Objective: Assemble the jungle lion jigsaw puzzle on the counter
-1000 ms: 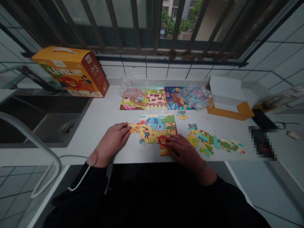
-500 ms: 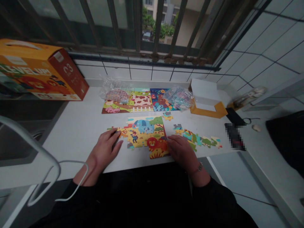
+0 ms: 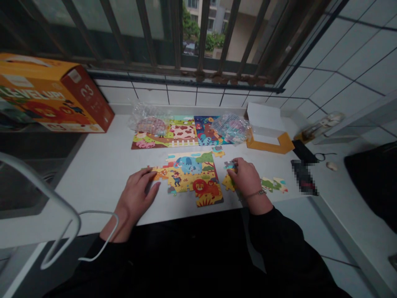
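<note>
A partly joined animal jigsaw puzzle [image 3: 189,174], with elephants, lions and a small figure, lies on the white counter. My left hand [image 3: 138,192] rests at its left side, fingers stretched out over orange puzzle pieces [image 3: 160,174] and thumb apart. To the right of the puzzle, my right hand [image 3: 246,178] has its thumb and index finger closed around a grey-blue puzzle piece [image 3: 229,164]. Yellow pieces [image 3: 228,183] lie just below those fingertips, partly covered by the hand. Green crocodile pieces [image 3: 273,184] lie farther right. A loose piece [image 3: 218,151] sits above the puzzle's top right corner.
Behind lie two picture boards [image 3: 182,132] with plastic bags of pieces [image 3: 150,124] on top. An opened white and orange box [image 3: 269,140] stands at right, near a dark blurred object [image 3: 304,178]. A large orange box [image 3: 56,95] and a white cable [image 3: 58,203] are at left.
My right hand has moved up and right from the puzzle's lion corner to the loose pieces, closing on one. My left hand stays almost where it was.
</note>
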A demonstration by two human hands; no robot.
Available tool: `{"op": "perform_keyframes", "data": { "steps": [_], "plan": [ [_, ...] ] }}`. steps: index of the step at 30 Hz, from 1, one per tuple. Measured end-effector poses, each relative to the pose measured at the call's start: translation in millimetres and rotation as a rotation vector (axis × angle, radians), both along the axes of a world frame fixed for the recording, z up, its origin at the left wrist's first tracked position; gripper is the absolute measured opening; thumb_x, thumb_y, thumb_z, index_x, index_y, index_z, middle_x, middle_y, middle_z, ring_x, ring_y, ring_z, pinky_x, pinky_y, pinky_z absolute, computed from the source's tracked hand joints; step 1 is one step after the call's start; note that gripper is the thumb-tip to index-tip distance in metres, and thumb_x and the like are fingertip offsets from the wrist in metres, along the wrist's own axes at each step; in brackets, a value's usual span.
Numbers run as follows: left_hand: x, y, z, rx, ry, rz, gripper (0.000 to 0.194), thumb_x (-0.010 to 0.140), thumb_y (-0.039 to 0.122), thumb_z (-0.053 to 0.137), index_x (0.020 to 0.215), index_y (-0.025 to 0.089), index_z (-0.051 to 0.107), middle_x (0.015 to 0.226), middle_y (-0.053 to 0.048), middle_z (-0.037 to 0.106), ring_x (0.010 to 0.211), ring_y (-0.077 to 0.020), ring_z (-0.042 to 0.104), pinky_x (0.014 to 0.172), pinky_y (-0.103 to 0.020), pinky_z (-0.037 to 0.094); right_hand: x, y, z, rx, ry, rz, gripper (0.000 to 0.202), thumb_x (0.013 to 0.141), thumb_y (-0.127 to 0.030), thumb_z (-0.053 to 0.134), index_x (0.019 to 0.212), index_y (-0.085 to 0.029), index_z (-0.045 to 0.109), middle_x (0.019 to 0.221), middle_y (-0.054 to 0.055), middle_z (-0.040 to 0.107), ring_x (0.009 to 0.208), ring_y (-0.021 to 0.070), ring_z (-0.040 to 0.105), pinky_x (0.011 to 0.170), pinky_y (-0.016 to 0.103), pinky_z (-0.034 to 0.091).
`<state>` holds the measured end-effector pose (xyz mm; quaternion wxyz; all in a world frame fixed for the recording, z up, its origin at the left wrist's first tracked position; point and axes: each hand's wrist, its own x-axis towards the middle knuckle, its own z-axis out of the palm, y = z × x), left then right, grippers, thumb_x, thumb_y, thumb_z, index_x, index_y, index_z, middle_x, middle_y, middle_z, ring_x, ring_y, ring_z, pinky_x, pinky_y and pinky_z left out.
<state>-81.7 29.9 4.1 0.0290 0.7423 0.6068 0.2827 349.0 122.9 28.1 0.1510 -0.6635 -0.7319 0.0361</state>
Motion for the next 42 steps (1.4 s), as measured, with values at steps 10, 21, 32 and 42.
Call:
{"op": "perform_keyframes", "data": {
  "steps": [10,21,32,42],
  "plan": [
    [4.0,0.5,5.7,-0.035,0.051,-0.013,0.033,0.108,0.041,0.058,0.128,0.020,0.074,0.139,-0.017,0.076,0.134,-0.0371,0.069,0.119,-0.061,0.055,-10.6,1.8,8.3,-0.091,-0.050,-0.058,0.039,0.103,-0.043,0.074,0.128,-0.013,0.071,0.117,0.024,0.075,0.112,0.0396,0.071,0.096,0.049,0.054],
    [6.2,-0.2,7.0,-0.028,0.059,-0.006,0.031,0.109,0.040,0.057,0.126,0.021,0.075,0.139,-0.017,0.077,0.134,-0.0373,0.070,0.117,-0.062,0.056,-2.5,17.4,4.5,-0.118,0.116,-0.021,0.034,0.084,-0.037,0.087,0.104,-0.020,0.066,0.103,0.012,0.072,0.101,0.0321,0.070,0.090,0.042,0.055],
    [4.9,0.5,3.0,-0.027,0.053,-0.009,0.030,0.108,0.038,0.060,0.127,0.019,0.075,0.139,-0.018,0.076,0.133,-0.0376,0.069,0.117,-0.062,0.056,-39.4,4.6,15.4,-0.309,0.565,0.440,0.037,0.103,-0.038,0.059,0.132,-0.022,0.076,0.087,0.001,0.073,0.078,0.0206,0.068,0.076,0.033,0.056],
    [11.2,-2.5,10.2,-0.002,0.064,-0.025,0.025,0.109,0.033,0.059,0.122,0.020,0.076,0.136,-0.017,0.078,0.130,-0.0369,0.072,0.114,-0.061,0.058,-48.5,9.6,13.2,0.052,0.366,0.305,0.027,0.106,-0.023,0.054,0.118,-0.021,0.079,0.121,0.013,0.081,0.110,0.0277,0.074,0.103,0.043,0.060]
  ]
}}
